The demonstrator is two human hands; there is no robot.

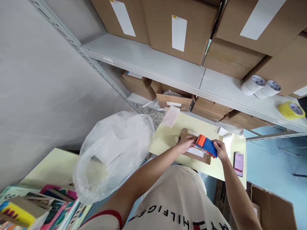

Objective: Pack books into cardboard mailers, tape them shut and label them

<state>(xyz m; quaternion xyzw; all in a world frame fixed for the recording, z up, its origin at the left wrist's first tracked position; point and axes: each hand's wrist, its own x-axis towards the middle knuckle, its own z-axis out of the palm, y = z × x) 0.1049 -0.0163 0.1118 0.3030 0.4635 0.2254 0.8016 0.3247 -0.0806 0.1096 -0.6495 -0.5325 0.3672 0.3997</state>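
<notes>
A blue-and-orange tape dispenser [209, 147] is held above a small cardboard package [203, 157] on the pale yellow table. My right hand [220, 150] grips its blue end, with the thumb on top. At the orange end, the fingers of my left hand [186, 144] are closed in a pinch; whether they hold the loose tape end or the dispenser's edge is too small to tell. The package lies flat beneath both hands, with a white label [195, 151] on its top, partly covered by the left hand and dispenser.
A phone [238, 164] lies at the table's [165, 140] right side, near white paper [227, 140]. Left of the table stands a large translucent plastic bag [115, 153]. Shelves [144, 59] with boxes and tape rolls [253, 84] rise behind; an open carton [273, 204] sits lower right.
</notes>
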